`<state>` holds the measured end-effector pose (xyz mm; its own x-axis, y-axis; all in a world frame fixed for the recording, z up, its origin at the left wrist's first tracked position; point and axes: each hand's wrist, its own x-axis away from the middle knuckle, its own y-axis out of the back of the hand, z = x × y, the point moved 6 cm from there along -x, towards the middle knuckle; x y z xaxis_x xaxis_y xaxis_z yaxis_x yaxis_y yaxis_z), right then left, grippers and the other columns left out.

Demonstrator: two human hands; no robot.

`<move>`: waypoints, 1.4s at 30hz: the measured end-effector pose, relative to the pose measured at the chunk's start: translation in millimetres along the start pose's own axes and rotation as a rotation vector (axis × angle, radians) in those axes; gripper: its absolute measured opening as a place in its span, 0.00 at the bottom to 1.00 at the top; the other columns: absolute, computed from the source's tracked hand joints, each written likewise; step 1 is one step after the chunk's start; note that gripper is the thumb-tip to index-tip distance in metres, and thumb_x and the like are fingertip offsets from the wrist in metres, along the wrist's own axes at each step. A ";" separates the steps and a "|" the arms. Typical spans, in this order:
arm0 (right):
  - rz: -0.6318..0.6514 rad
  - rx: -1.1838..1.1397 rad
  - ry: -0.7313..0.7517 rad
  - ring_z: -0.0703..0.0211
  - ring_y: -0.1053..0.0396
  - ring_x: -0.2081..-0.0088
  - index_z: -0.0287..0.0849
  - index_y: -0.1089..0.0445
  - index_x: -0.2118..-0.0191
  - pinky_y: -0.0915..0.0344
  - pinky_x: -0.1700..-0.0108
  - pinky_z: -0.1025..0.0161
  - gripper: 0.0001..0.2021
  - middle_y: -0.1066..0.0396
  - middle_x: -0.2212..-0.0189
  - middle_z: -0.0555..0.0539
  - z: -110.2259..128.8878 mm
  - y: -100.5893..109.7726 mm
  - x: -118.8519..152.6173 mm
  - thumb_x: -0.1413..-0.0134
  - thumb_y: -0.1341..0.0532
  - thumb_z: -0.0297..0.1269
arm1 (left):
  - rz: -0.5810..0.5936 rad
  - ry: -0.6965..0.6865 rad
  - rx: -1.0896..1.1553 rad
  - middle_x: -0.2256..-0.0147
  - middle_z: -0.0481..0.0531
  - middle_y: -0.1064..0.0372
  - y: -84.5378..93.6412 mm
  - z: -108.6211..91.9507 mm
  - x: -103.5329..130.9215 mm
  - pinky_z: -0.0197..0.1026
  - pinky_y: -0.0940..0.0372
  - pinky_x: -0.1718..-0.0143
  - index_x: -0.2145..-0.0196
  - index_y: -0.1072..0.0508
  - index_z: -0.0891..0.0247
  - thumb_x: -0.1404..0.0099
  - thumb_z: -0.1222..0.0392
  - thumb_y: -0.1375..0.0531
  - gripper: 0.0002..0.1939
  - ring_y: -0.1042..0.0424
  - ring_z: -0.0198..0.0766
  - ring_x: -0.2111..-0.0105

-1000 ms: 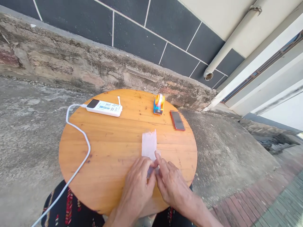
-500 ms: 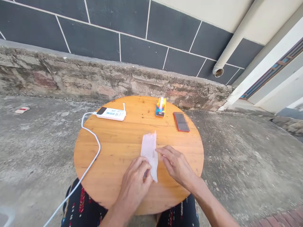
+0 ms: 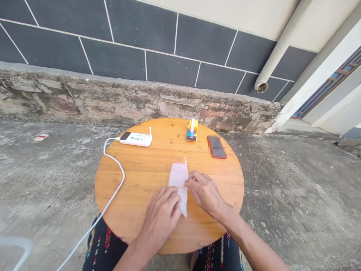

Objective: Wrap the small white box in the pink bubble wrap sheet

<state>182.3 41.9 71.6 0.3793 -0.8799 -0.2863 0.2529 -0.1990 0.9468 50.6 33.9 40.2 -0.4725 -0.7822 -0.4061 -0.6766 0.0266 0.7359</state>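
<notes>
A thin, pale pink and white strip of tissue-like sheet point(image 3: 178, 174) lies lengthwise on the round wooden table point(image 3: 135, 203), a narrow sliver of it sticking up at the far end. My left hand point(image 3: 163, 209) rests on its near left part with fingers curled and closed, hiding some of it. At the right edge of the strip, my right hand point(image 3: 205, 192) is closed in a pinch, thumb and fingertips together on the edge. Whether the strip is paper or film I cannot tell.
Near the table's far edge stands a yellow and blue tape dispenser point(image 3: 192, 130). A phone-like dark slab with a red edge point(image 3: 217, 146) lies right of it. At the left is a white device point(image 3: 137, 139), whose white cable point(image 3: 117, 188) runs off the table's left side.
My right hand has closed from loosely held fingers to a pinch on the strip's right edge. My left hand stays on the strip. The view has shifted slightly.
</notes>
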 end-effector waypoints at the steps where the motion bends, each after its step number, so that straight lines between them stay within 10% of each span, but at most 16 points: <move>1: -0.003 0.015 0.003 0.61 0.38 0.66 0.43 0.29 0.63 0.43 0.62 0.66 0.11 0.34 0.63 0.49 2.0 -0.1 -1.7 0.44 0.43 0.20 | 0.011 0.004 0.009 0.58 0.51 0.31 0.0 -0.2 -0.8 0.47 0.37 0.60 0.70 0.33 0.62 0.41 0.74 0.49 0.10 0.33 0.43 0.61; 24: 0.309 -0.338 0.157 0.65 0.32 0.67 0.43 0.25 0.71 0.41 0.65 0.71 0.11 0.30 0.70 0.53 -2.7 -27.9 -50.7 0.50 0.40 0.20 | -0.040 -0.182 -0.107 0.54 0.53 0.31 -1.0 -5.1 3.4 0.46 0.35 0.60 0.69 0.32 0.62 0.40 0.74 0.49 0.11 0.32 0.43 0.61; 33: -0.052 -0.577 -0.065 0.62 0.31 0.63 0.42 0.28 0.60 0.36 0.60 0.66 0.09 0.28 0.65 0.49 -17.6 -5.6 -9.7 0.39 0.46 0.26 | -0.050 -0.129 0.011 0.57 0.52 0.30 2.0 -2.2 2.8 0.43 0.36 0.61 0.69 0.31 0.62 0.40 0.74 0.51 0.12 0.33 0.40 0.62; 42: -0.055 -0.488 -0.031 0.56 0.36 0.48 0.44 0.36 0.46 0.40 0.46 0.58 0.14 0.32 0.50 0.44 11.7 -8.5 30.1 0.36 0.47 0.32 | -0.063 -0.141 0.065 0.58 0.52 0.30 5.6 -2.3 1.8 0.41 0.35 0.60 0.67 0.30 0.61 0.40 0.73 0.51 0.13 0.31 0.39 0.61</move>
<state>181.2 12.1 56.7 0.3292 -0.8875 -0.3225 0.6622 -0.0265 0.7488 47.2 31.2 44.9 -0.4996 -0.6889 -0.5252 -0.7400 0.0243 0.6721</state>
